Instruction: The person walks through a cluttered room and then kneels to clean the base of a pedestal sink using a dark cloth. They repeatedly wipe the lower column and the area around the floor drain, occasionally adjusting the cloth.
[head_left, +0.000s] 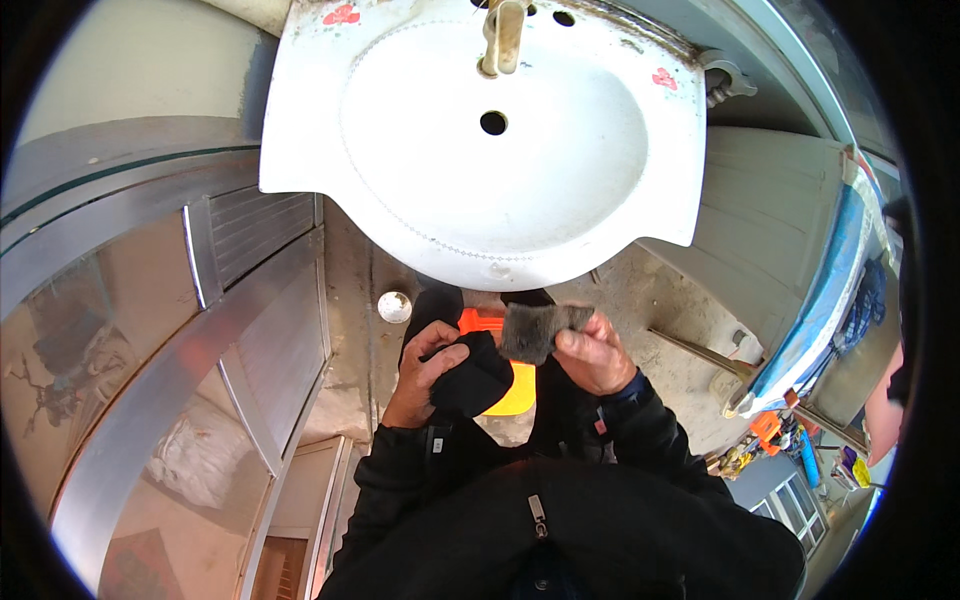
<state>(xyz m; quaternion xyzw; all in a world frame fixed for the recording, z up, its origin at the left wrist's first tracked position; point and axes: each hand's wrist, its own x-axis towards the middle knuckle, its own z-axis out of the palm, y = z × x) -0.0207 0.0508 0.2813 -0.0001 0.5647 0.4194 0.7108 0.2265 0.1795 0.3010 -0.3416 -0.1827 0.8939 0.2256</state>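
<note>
My left hand (417, 373) grips a black fabric item (474, 379), its thumb pressed on the top edge; folds hide its full shape. In my right hand (600, 360) is a worn dark grey pad (528, 334), rough like scouring material, pinched at its right end. The two items are held side by side above my legs, with a narrow gap between them. Just beyond my hands is a white washbasin (495, 202) with red flower prints. Its stained faucet (505, 37) points towards the open drain hole (493, 123).
An orange and yellow plastic object (517, 396) shows below my hands. A small round white container (394, 307) is on the floor (346, 300). Metal-framed glass panels (202, 330) rise at left. At right are a pale panel (765, 187) and a blue-and-white sheet (825, 292).
</note>
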